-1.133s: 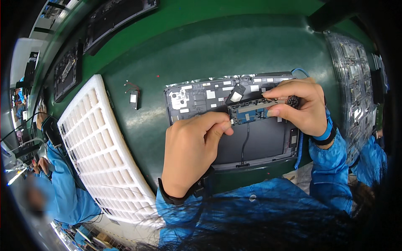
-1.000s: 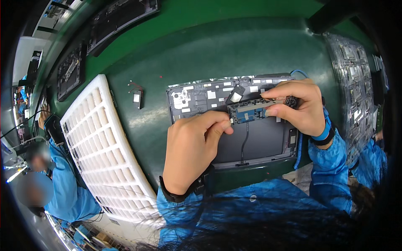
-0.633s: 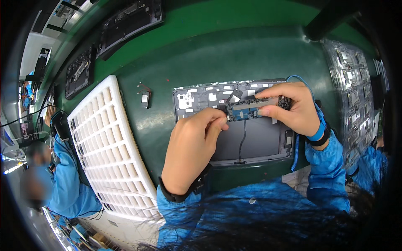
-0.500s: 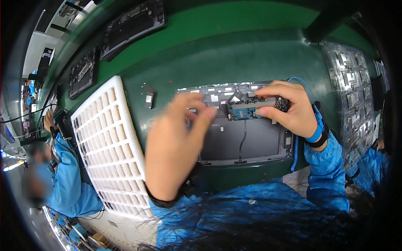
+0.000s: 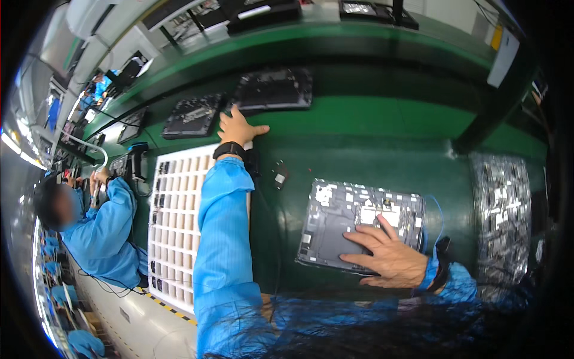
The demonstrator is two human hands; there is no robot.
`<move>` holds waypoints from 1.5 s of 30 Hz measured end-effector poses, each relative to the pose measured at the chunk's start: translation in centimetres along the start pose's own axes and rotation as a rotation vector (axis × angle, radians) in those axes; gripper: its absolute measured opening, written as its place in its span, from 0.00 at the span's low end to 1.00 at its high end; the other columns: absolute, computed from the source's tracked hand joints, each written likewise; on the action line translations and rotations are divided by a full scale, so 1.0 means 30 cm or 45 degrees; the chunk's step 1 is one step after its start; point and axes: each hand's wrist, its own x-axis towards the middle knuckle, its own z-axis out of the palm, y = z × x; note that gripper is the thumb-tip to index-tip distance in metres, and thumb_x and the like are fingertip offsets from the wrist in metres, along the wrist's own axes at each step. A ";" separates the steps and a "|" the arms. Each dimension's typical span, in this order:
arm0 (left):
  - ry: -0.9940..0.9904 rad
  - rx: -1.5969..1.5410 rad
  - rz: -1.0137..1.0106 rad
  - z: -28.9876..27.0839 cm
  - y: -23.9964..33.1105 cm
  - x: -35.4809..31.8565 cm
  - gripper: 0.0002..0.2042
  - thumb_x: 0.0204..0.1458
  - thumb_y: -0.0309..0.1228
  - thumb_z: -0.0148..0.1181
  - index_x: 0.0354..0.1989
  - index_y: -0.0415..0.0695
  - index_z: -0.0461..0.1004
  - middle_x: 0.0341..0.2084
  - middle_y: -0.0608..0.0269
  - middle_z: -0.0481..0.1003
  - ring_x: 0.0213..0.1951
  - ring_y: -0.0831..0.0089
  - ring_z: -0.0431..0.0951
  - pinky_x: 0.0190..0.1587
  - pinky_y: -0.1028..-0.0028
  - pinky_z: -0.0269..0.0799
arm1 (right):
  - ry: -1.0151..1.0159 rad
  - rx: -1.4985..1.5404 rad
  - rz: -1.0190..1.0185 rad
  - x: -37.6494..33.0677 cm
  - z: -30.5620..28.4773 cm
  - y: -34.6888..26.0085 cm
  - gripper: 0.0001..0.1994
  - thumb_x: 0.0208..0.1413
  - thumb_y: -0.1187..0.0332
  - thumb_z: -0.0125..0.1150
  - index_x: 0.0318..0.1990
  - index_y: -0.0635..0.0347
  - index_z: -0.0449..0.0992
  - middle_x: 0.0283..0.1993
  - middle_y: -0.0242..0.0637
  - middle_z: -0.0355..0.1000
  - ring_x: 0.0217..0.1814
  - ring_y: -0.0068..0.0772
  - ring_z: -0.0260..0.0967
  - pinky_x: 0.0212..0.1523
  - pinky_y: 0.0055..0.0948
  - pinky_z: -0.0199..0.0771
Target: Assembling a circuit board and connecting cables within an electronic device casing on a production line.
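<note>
My left hand (image 5: 239, 128) is stretched far forward past the foam tray, its fingers spread. Its fingertips reach the gap between two dark device housings, a smaller one (image 5: 192, 116) and a larger one (image 5: 274, 90); contact is hard to make out. Flat on the table lies another open dark device housing (image 5: 327, 230) with silvery parts along its far side. Resting on that housing's near right part is my right hand (image 5: 391, 260), palm down, fingers apart, gripping nothing. The hand covers some of the housing's inside.
A white foam tray (image 5: 202, 206) with rows of slots stands left. Beside it lies a small wired part (image 5: 280, 178). Clear plastic trays of boards (image 5: 501, 209) are at right, near a dark post (image 5: 508, 99). A blue coiled cord runs by my right wrist. Another person (image 5: 101, 218) works at left.
My left hand has swung from over the housing to the far back. My right hand has let go of the circuit board and now lies flat on the housing. The view has shifted.
</note>
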 end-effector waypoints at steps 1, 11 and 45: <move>-0.015 -0.064 -0.033 0.020 -0.062 0.032 0.68 0.27 0.58 0.84 0.77 0.50 0.45 0.74 0.36 0.46 0.74 0.42 0.52 0.70 0.41 0.51 | 0.034 -0.108 -0.035 0.001 0.024 0.008 0.30 0.44 0.61 0.76 0.59 0.42 0.78 0.72 0.38 0.61 0.74 0.44 0.58 0.76 0.66 0.42; 0.120 -0.225 -0.013 -0.033 -0.055 0.136 0.52 0.31 0.48 0.85 0.68 0.46 0.62 0.62 0.42 0.67 0.62 0.47 0.72 0.63 0.59 0.71 | 0.494 -0.328 0.184 -0.050 -0.019 0.165 0.20 0.45 0.69 0.73 0.50 0.46 0.84 0.63 0.35 0.73 0.68 0.46 0.65 0.71 0.56 0.57; -0.701 -1.689 0.096 0.012 0.198 -0.792 0.23 0.68 0.38 0.53 0.66 0.40 0.60 0.57 0.61 0.72 0.57 0.70 0.72 0.59 0.65 0.65 | 1.641 0.393 0.390 -0.014 -0.067 0.444 0.20 0.69 0.69 0.52 0.65 0.65 0.68 0.69 0.43 0.64 0.72 0.41 0.62 0.71 0.37 0.59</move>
